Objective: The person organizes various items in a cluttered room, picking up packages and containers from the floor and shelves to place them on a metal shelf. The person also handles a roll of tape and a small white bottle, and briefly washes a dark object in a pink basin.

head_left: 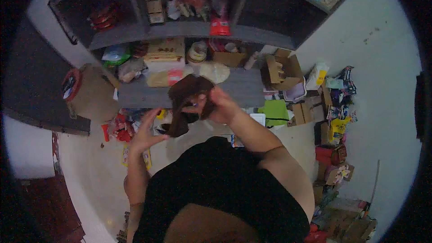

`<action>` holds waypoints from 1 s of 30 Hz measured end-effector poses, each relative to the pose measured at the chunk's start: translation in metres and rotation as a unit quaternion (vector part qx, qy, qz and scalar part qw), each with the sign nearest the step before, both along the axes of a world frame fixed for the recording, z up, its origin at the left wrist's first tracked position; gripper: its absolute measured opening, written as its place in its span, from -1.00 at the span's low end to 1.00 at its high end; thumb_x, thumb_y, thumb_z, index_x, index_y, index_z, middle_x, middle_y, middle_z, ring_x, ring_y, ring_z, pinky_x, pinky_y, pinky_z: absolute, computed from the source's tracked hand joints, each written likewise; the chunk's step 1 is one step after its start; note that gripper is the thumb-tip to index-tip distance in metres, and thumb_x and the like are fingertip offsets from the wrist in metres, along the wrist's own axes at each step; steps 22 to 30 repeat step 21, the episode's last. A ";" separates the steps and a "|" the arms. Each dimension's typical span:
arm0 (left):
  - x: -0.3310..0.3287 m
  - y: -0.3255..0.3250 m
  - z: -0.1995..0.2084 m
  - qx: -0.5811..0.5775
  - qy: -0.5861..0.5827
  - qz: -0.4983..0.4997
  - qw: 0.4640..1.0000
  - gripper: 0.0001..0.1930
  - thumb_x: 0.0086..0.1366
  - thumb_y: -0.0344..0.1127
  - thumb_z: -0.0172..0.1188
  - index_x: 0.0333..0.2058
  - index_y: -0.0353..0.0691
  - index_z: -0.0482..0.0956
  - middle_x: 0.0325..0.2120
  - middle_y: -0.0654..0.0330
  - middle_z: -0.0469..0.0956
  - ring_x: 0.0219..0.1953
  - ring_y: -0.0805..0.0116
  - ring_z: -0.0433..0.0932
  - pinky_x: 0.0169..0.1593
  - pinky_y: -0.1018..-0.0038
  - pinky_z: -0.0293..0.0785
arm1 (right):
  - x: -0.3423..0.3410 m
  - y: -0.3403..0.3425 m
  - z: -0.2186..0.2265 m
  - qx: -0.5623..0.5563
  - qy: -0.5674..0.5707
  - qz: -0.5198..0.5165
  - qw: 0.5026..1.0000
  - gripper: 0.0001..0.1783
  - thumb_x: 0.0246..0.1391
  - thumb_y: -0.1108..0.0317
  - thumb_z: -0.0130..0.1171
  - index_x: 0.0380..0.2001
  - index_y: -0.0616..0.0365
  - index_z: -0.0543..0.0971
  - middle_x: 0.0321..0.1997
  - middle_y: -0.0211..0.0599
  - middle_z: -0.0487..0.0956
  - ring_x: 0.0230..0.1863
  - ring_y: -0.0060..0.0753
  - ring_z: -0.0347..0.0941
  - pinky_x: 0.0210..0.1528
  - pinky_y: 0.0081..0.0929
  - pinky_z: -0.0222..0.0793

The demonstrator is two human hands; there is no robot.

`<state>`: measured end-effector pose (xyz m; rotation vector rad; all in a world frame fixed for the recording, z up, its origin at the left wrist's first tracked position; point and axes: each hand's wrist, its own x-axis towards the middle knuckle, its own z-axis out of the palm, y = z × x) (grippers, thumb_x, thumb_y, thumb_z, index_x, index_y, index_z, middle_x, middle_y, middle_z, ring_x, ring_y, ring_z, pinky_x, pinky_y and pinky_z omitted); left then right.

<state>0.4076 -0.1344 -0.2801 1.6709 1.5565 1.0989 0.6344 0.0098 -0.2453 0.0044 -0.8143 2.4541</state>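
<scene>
A dark brown, soft-looking thing (191,85) with a gap through its middle hangs in front of me. It may be a bag or a folded piece of cloth; the blur does not show which. My right hand (222,105) grips its right side, with some fingers behind it. To its left, my left hand (146,135) is open, fingers apart, the thumb pointing at the brown thing's lower end. Whether that thumb touches it, I cannot tell. Behind the brown thing, a grey shelf top (245,87) carries two flat, pale packages (216,72).
Grey shelving (265,33) rises at the back. A large brown jar (94,92) with a red rim stands left. An open cardboard box (283,69) sits on the shelf's right end. A green bag (274,112) and piled boxes (330,153) line the right wall.
</scene>
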 end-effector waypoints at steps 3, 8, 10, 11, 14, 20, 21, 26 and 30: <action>0.075 0.048 -0.038 -0.080 -0.209 -0.001 0.975 -0.50 0.11 -0.36 0.18 0.05 -0.25 0.29 -0.01 0.21 0.32 0.00 0.46 0.29 0.03 0.53 0.22 | 0.017 0.011 0.012 0.016 -0.016 -0.005 1.000 -0.47 0.06 0.12 0.07 0.04 0.13 0.26 0.00 -0.39 0.39 0.07 -0.34 0.28 0.02 -0.27 0.31; 0.139 0.105 -0.044 -0.089 -0.490 0.001 0.867 -0.55 0.30 -0.25 -0.10 0.12 -0.28 0.14 0.05 0.17 0.29 0.07 0.36 0.28 0.08 0.41 0.22 | 0.104 0.098 -0.052 0.241 -0.273 -0.132 0.922 -0.60 0.09 0.27 0.05 -0.03 0.20 0.32 -0.08 -0.39 0.46 -0.03 -0.52 0.35 -0.03 -0.51 0.28; 0.171 0.116 -0.032 -0.079 -0.603 -0.007 0.793 -0.49 0.28 -0.23 -0.04 0.14 -0.26 0.09 0.08 0.16 0.26 0.11 0.30 0.25 0.13 0.35 0.17 | 0.140 0.108 -0.065 0.251 -0.315 -0.238 0.884 -0.66 0.11 0.19 0.01 -0.12 0.19 0.42 -0.11 -0.35 0.47 -0.14 -0.45 0.38 -0.04 -0.51 0.22; 0.185 0.122 -0.032 -0.094 -0.601 -0.036 0.793 -0.48 0.27 -0.25 -0.03 0.15 -0.24 0.08 0.08 0.17 0.25 0.11 0.30 0.24 0.14 0.35 0.17 | 0.154 0.107 -0.076 0.165 -0.350 -0.194 0.901 -0.65 0.09 0.20 0.04 -0.12 0.18 0.42 -0.12 -0.35 0.47 -0.14 -0.45 0.38 -0.04 -0.51 0.23; 0.222 0.143 -0.024 -0.128 -0.530 -0.117 0.830 -0.48 0.23 -0.28 0.03 0.14 -0.22 0.11 0.04 0.19 0.28 0.07 0.36 0.26 0.10 0.39 0.20 | 0.186 0.093 -0.088 0.054 -0.400 -0.098 0.909 -0.64 0.05 0.22 0.10 -0.12 0.19 0.43 -0.17 -0.36 0.49 -0.15 -0.45 0.38 -0.04 -0.50 0.24; 0.230 0.176 0.001 -0.181 -0.155 -0.099 0.966 -0.67 0.12 -0.24 0.20 -0.19 -0.31 0.48 -0.33 0.25 0.53 -0.25 0.37 0.48 -0.15 0.45 0.39 | 0.250 0.099 -0.081 0.176 -0.425 -0.110 0.881 -0.58 -0.01 0.35 0.16 -0.05 0.21 0.40 -0.11 -0.29 0.49 -0.09 -0.44 0.39 0.00 -0.44 0.28; 0.229 0.175 0.003 -0.181 -0.151 -0.098 0.967 -0.67 0.12 -0.24 0.20 -0.19 -0.31 0.48 -0.33 0.25 0.53 -0.25 0.37 0.48 -0.15 0.45 0.39 | 0.257 0.101 -0.076 0.172 -0.419 -0.109 0.885 -0.60 0.00 0.38 0.14 -0.05 0.19 0.40 -0.06 -0.24 0.48 -0.02 -0.39 0.37 0.05 -0.42 0.25; 0.229 0.175 0.003 -0.181 -0.151 -0.098 0.967 -0.67 0.12 -0.24 0.20 -0.19 -0.31 0.48 -0.33 0.25 0.53 -0.25 0.37 0.48 -0.15 0.45 0.39 | 0.257 0.101 -0.076 0.172 -0.419 -0.109 0.885 -0.60 0.00 0.38 0.14 -0.05 0.19 0.40 -0.06 -0.24 0.48 -0.02 -0.39 0.37 0.05 -0.42 0.25; 0.229 0.175 0.003 -0.181 -0.151 -0.098 0.967 -0.67 0.12 -0.24 0.20 -0.19 -0.31 0.48 -0.33 0.25 0.53 -0.25 0.37 0.48 -0.15 0.45 0.39 | 0.257 0.101 -0.076 0.172 -0.419 -0.109 0.885 -0.60 0.00 0.38 0.14 -0.05 0.19 0.40 -0.06 -0.24 0.48 -0.02 -0.39 0.37 0.05 -0.42 0.25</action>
